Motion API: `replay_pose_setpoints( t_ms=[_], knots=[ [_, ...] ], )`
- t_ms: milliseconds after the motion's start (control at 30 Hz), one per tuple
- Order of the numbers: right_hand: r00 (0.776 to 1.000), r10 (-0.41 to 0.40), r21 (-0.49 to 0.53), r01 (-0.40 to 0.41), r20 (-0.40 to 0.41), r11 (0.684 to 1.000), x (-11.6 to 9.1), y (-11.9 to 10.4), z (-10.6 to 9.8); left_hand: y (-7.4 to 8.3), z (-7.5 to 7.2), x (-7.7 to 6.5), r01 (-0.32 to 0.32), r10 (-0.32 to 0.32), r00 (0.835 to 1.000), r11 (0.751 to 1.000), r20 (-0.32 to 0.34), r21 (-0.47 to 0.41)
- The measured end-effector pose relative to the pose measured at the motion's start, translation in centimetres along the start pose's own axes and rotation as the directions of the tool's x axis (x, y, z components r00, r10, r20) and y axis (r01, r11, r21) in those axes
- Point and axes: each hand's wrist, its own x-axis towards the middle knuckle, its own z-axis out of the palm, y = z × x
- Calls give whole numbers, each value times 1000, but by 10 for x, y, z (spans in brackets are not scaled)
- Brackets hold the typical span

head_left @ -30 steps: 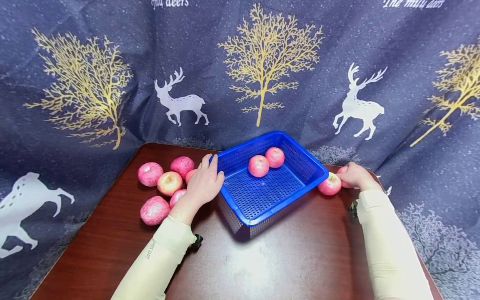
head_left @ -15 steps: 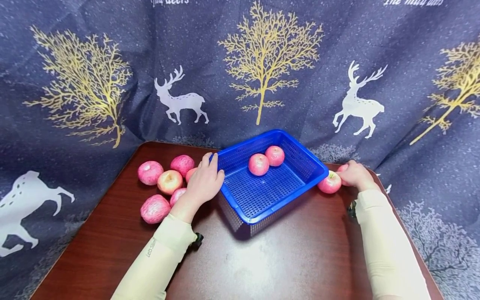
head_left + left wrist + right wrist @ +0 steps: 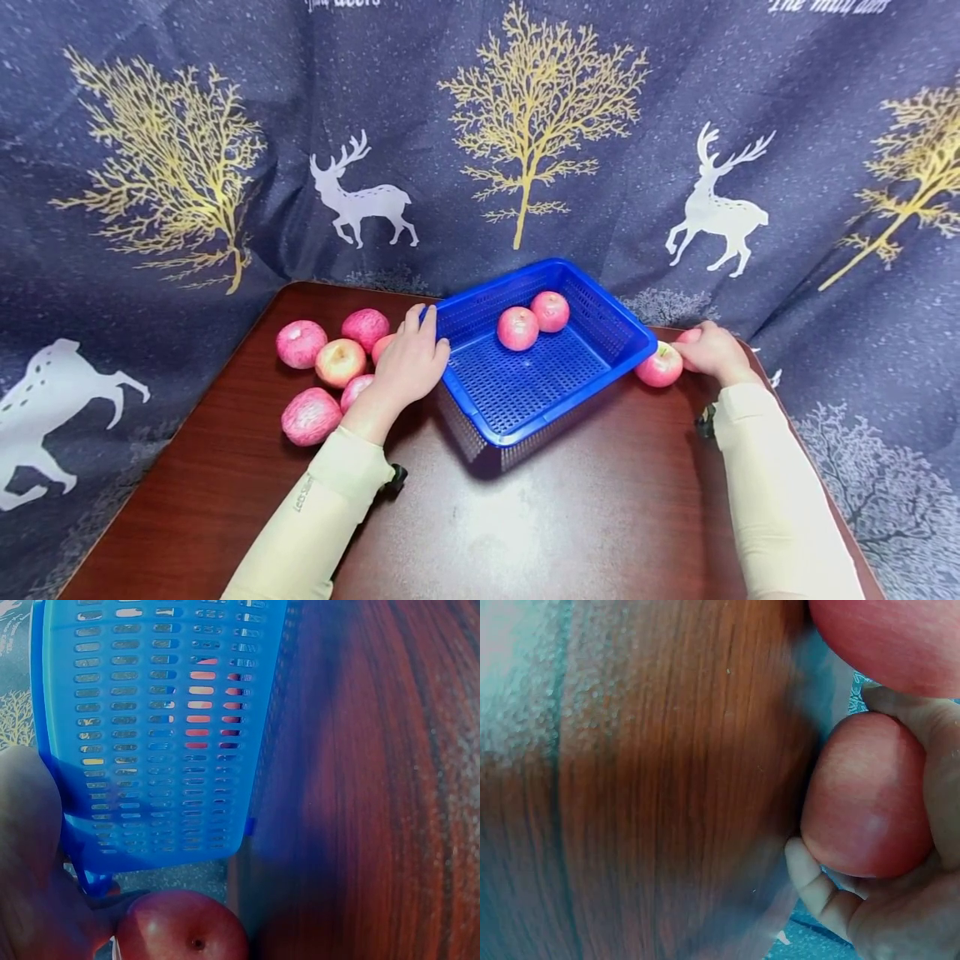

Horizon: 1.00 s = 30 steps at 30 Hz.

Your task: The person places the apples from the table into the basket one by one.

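Observation:
A blue plastic basket [image 3: 525,440] with perforated walls stands mid-table, two red apples [image 3: 517,328] side by side inside it. My left hand [image 3: 408,360] holds the basket's left corner at the rim, fingers over the edge. In the left wrist view the thumb [image 3: 28,802] lies along the rim, and a red apple [image 3: 180,926] sits close below the basket. At the far right my right hand [image 3: 712,352] grips a red apple [image 3: 868,796], fingers and thumb around its sides. Another apple [image 3: 660,365] lies between that hand and the basket's right corner.
Several apples [image 3: 311,418] are grouped on the left of the brown wooden table [image 3: 585,517], some partly hidden behind my left hand. A dark blue cloth [image 3: 420,83] printed with deer and golden trees hangs right behind the table's back edge.
The hands, basket and apples keep nearly the same places. The head view has shifted very slightly.

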Motion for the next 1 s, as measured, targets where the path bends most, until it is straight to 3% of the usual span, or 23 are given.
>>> replay_pose_setpoints(
  t_ms=[500,1000],
  knots=[
    [986,64,133,-43,-155,990,-6,5,-1,6,-4,0,21,-22,999,999,45,25],
    [958,82,229,-17,-276,973,-13,-31,-24,1,0,0,-1,1,1000,1000,10,6]
  ],
)
